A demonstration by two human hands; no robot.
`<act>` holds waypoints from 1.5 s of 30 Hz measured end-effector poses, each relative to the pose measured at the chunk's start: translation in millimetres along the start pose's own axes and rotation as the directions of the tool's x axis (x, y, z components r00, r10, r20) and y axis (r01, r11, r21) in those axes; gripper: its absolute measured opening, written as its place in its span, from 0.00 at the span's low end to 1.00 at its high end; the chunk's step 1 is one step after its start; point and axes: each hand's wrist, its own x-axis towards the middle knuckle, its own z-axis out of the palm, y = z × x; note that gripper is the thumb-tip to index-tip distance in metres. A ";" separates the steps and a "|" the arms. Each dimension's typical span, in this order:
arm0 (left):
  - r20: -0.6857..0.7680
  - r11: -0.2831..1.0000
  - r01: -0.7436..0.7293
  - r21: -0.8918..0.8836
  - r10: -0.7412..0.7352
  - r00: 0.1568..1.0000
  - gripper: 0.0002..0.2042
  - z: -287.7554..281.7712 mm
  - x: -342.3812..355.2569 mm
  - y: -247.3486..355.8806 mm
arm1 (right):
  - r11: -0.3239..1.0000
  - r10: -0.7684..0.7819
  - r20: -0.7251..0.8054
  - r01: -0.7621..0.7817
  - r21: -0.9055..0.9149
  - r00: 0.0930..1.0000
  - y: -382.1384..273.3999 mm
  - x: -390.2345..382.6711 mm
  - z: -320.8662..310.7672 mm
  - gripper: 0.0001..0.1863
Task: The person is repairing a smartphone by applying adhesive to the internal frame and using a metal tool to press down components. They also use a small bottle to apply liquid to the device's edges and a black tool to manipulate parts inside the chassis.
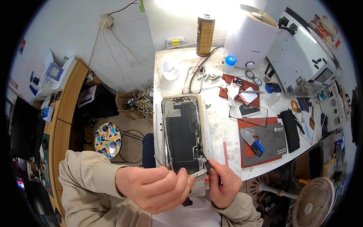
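A dark phone screen assembly (179,132) with thin flex cables along its right side lies lengthwise on a pale pad at the desk's near middle. My left hand (153,187) is closed at its lower left, fingertips curled by the bottom edge; what they grip is hidden. A thin silvery strip (199,173) runs between my hands at that edge. My right hand (223,183) pinches a small black piece (207,164) at the lower right corner of the assembly.
The white desk (227,159) holds a spray can (205,36), humidifier (247,38), cup (170,72), loose frame (247,123), grey mat with blue-handled blade (257,148) and tools. A white machine (297,53) stands at back right; a fan (312,200) at lower right; stool (107,140) at left.
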 end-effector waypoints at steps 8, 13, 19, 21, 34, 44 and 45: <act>0.040 1.000 0.000 0.014 -0.001 0.999 0.07 -3.4 -2.8 1.3 | 1.000 0.015 -0.003 -0.015 0.008 1.000 0.2 1.2 2.1 0.18; 0.033 1.000 0.000 0.015 -0.001 0.999 0.07 -2.2 -2.2 1.3 | 1.000 0.010 -0.004 -0.010 0.008 1.000 -0.6 1.6 2.7 0.17; 0.017 1.000 0.018 -0.014 -0.017 1.000 0.07 0.0 -0.7 1.0 | 0.997 0.066 0.021 -0.067 0.031 0.998 -1.4 -1.1 2.3 0.17; 0.015 1.000 0.022 -0.010 -0.022 1.000 0.07 0.4 -0.8 1.5 | 0.997 0.074 0.032 -0.075 0.024 0.997 -2.4 -0.8 1.6 0.17; 0.011 1.000 0.025 -0.008 -0.025 1.000 0.07 0.9 -0.1 1.5 | 0.995 0.096 0.039 -0.098 0.036 0.995 -1.3 -4.1 3.1 0.18; 0.014 1.000 0.014 -0.008 -0.014 1.000 0.07 0.6 0.2 0.7 | 0.998 0.064 0.006 -0.064 -0.003 0.998 -2.6 -1.4 3.4 0.19; 0.011 1.000 0.008 -0.005 -0.008 1.000 0.07 0.5 -0.1 -0.2 | 0.999 0.055 -0.001 -0.055 -0.002 0.999 -1.9 -0.1 3.7 0.19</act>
